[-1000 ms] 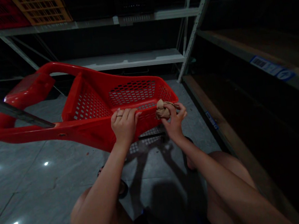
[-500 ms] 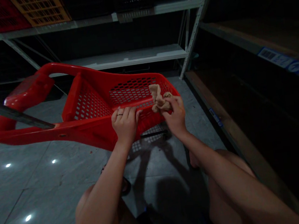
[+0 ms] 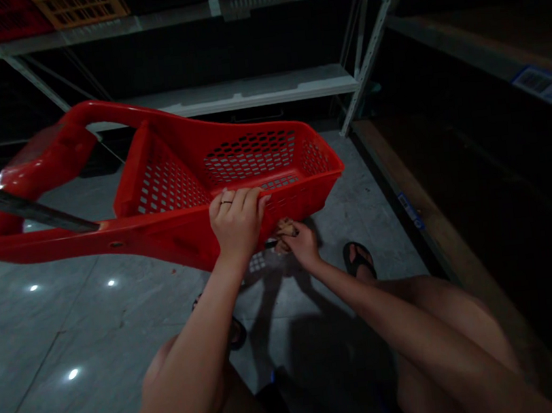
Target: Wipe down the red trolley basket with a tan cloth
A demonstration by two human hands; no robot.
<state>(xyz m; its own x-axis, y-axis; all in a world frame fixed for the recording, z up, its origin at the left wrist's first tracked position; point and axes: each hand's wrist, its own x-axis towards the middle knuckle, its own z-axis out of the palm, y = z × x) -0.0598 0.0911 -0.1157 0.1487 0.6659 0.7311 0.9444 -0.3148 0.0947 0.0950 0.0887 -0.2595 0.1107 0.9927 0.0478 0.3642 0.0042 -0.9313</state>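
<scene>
A red plastic shopping cart [image 3: 181, 239] stands sideways in front of me, its handle to the left and its perforated basket to the right. My left hand [image 3: 238, 222] is closed over the near rim of the basket, with a ring on one finger. Lower down, my right hand [image 3: 302, 243] pinches a crumpled tan cloth [image 3: 285, 228] beneath the near side of the basket, close to the cart's underframe. Part of the cloth is hidden by the fingers and the shadow there.
A white metal shelving rack [image 3: 264, 96] runs behind the cart, with a red crate [image 3: 4, 18] and a yellow crate [image 3: 80, 7] on its upper level. Dark shelves with a price label [image 3: 547, 86] line the right. Grey floor tiles [image 3: 143, 352] lie below; a dark pole [image 3: 24, 206] crosses the handle.
My right hand has carried the cloth from the basket's near right rim down below its near side. The left hand keeps its hold on the rim. The view has shifted slightly.
</scene>
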